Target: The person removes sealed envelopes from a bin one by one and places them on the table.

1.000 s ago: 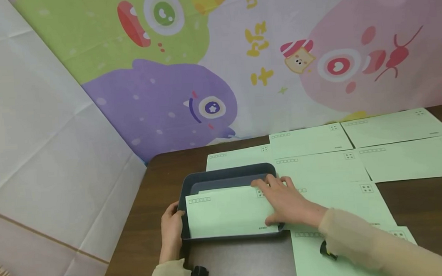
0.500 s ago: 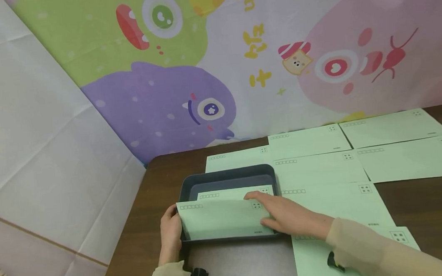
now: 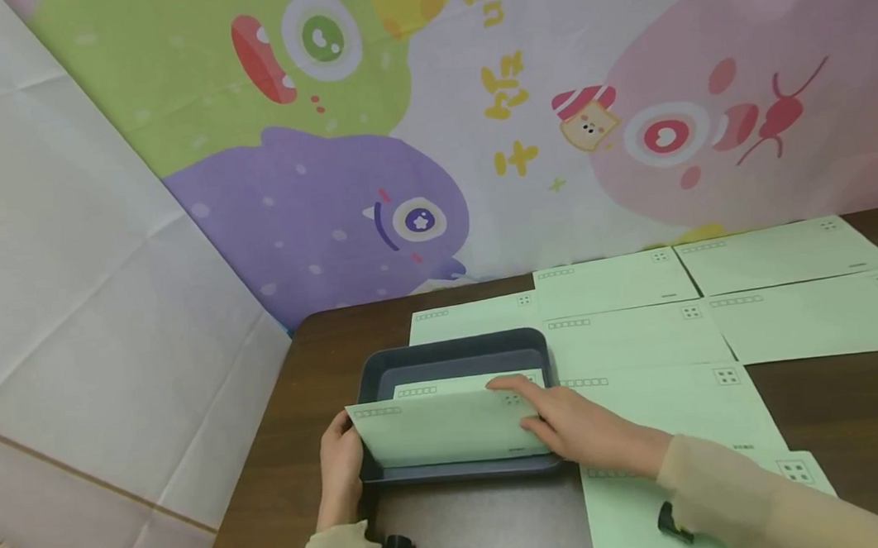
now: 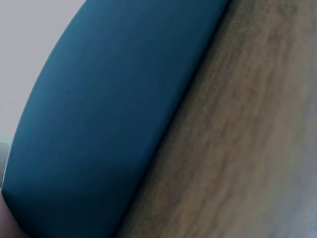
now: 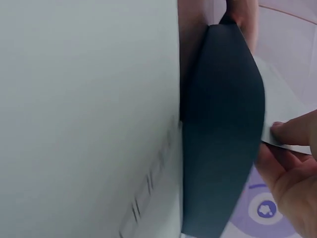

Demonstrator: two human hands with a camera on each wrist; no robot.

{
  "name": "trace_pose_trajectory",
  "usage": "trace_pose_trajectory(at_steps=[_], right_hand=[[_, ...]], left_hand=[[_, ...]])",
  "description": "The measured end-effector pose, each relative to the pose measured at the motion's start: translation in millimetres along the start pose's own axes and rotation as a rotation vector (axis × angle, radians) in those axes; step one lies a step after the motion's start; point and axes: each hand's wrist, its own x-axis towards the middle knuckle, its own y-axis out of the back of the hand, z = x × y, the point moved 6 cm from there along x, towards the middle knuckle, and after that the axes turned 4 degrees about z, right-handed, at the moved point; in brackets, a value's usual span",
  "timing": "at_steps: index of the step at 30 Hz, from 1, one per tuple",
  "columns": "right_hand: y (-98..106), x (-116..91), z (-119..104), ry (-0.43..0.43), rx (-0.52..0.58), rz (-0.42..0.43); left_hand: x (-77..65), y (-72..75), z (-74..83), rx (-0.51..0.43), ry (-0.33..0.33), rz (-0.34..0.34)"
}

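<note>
A dark blue-grey tray [image 3: 453, 345] stands on the table, and my left hand [image 3: 340, 457] grips its left side. A pale green envelope [image 3: 447, 429], printed with a row of small boxes and a stamp square, is tilted up over the tray's front. My right hand [image 3: 577, 420] pinches its right end; the right wrist view shows the thumb on one face and fingers [image 5: 292, 186] behind the sheet. Another envelope [image 3: 452, 384] lies behind it in the tray, mostly covered. In the left wrist view the tray's outer wall [image 4: 114, 99] fills the middle, with little of the hand showing.
Several like envelopes [image 3: 636, 334] lie spread over the brown table [image 3: 331, 354], right of and behind the tray. A cartoon-print cloth [image 3: 525, 203] hangs at the back. A grey mat [image 3: 482, 520] lies in front of the tray.
My right hand has tipped the front envelope's top edge forward and raised its lower edge off the tray's front, uncovering more of the envelope behind. My left hand has stayed at the tray.
</note>
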Motion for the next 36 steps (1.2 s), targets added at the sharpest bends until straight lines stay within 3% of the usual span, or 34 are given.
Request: trace_pose_trajectory(at_steps=[7,15,20,24,31,36], right_hand=[[28,-12,-2,-0.012,0.055,0.126],[68,-33,1,0.04,-0.043,0.432],[96,-52,9,-0.03,-0.111,0.592],[116,-68,22,-0.106,-0.112,0.642],[146,-102,56,-0.272,-0.14,0.652],[168,-125,88,-0.416,-0.241,0.666]], left_hand=[[0.3,1.2,0.0,0.024,-0.016,0.017],[0.9,2.3,-2.4,0.046,0.013,0.04],[2.1,4.0,-0.5,0.051,0.009,0.051],[2.4,4.1,1.5,0.054,0.008,0.052],[2.2,5.5,4.3,0.058,0.003,0.051],[3.3,7.1,5.6,0.064,0.005,0.052]])
